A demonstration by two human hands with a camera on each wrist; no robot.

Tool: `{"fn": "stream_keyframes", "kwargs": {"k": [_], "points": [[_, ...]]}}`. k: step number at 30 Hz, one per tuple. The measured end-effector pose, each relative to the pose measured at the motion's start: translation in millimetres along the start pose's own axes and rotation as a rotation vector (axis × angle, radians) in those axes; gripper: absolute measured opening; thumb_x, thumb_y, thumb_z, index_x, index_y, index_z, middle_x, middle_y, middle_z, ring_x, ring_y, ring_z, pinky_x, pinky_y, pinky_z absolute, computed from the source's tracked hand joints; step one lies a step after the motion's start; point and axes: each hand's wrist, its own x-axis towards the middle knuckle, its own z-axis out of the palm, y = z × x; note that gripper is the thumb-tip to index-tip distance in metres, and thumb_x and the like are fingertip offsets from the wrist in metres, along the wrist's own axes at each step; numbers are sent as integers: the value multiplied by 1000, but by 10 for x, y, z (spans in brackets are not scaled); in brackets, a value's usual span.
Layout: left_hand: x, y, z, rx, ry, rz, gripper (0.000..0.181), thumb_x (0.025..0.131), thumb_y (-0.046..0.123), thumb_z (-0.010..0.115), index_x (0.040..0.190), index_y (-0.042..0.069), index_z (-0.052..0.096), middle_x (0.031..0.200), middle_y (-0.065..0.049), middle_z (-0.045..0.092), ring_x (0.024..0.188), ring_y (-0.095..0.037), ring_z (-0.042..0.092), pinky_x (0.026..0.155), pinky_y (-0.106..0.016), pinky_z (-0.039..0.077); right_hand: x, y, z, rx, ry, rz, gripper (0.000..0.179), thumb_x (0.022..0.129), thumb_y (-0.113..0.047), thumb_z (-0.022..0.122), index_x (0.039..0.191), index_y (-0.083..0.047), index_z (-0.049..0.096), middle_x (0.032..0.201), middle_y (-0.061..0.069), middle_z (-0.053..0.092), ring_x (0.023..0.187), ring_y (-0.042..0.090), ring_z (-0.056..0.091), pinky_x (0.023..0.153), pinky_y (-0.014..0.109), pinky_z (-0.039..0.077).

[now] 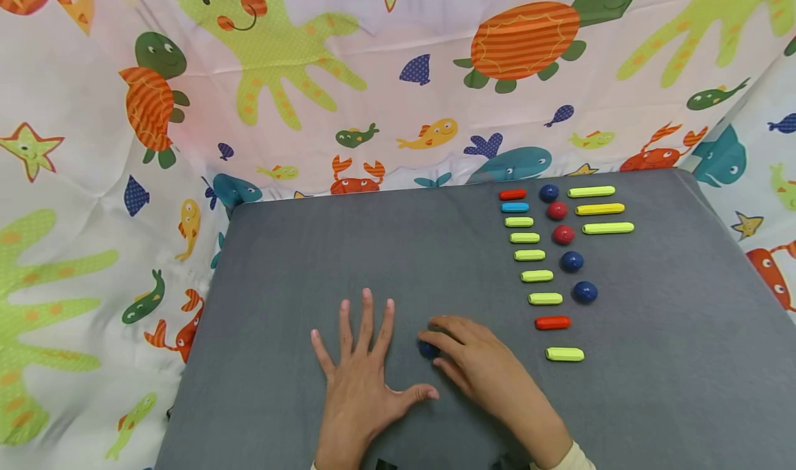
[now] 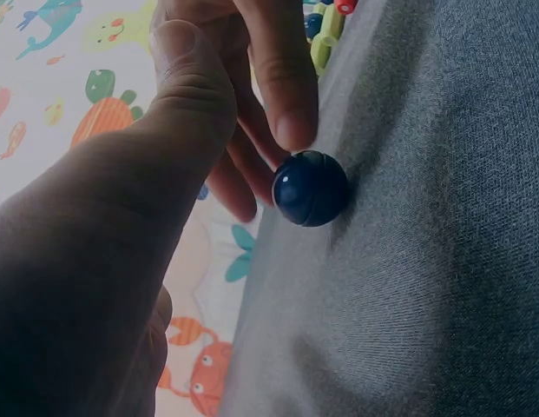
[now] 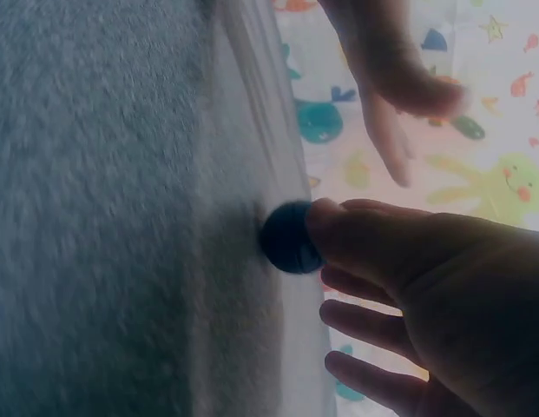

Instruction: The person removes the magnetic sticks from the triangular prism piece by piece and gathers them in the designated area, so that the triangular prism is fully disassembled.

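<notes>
A small dark blue ball (image 1: pixel 428 349) lies on the grey cloth at the middle front of the table. My right hand (image 1: pixel 481 366) pinches it; the thumb meets the ball (image 3: pixel 291 237) in the right wrist view, and in the left wrist view a fingertip of that hand touches the ball (image 2: pixel 311 188). Partly covered by those fingers, it shows a thin seam. To its left, my left hand (image 1: pixel 363 390) is spread wide with straight fingers, back upward, holding nothing. Its thumb points toward the right hand, a short way off.
At the right, a column of short sticks (image 1: pixel 528 255), mostly yellow-green with red and blue ones, runs front to back. Beside it stands a column of blue and red balls (image 1: pixel 572 261), then a few longer yellow sticks (image 1: pixel 608 228). Printed cloth (image 1: pixel 373 62) hangs behind the grey table (image 1: pixel 298 249).
</notes>
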Motion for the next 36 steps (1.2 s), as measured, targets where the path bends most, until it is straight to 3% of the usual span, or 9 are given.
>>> {"fn": "stream_keyframes", "kwargs": {"k": [8,14,21,26,31,36], "points": [[-5,4,24,-8,23,9,140,59,101,63,171,34,13,179,4,-7,164,-33,-8,117,-78,-10,26,-52,85,-23,-68,10,39,96,-23,82,133,-28,73,144,-2,64,129,20,62,104,47,54],[7,8,31,-7,-10,7,138,60,105,57,171,37,11,178,4,-10,163,-28,-15,117,-76,-13,8,-66,96,-20,-57,46,41,92,-16,85,129,-29,75,137,-6,67,117,17,68,94,42,58],[18,24,42,-11,-5,18,135,61,106,51,171,38,13,178,5,-9,164,-33,-7,117,-77,-10,-49,51,7,44,-26,78,43,89,-5,86,127,-22,74,130,-3,68,112,17,70,94,40,59],[17,54,41,-10,36,35,137,59,103,58,171,36,17,179,3,-4,164,-36,0,118,-77,-8,-183,281,-180,51,84,104,42,88,-5,87,126,-18,74,124,-3,68,106,15,69,89,39,61],[30,64,46,-44,12,24,137,58,99,68,170,36,19,179,4,-4,164,-32,-9,118,-74,-15,-419,560,-470,-8,260,127,48,82,-1,90,125,-14,73,121,0,68,103,17,69,81,40,59],[38,71,46,-63,-28,16,136,59,98,68,170,38,18,179,6,-8,163,-28,-16,118,-72,-20,-695,781,-718,-42,300,280,52,81,1,90,128,-12,71,123,8,67,104,26,68,82,50,57]]}}
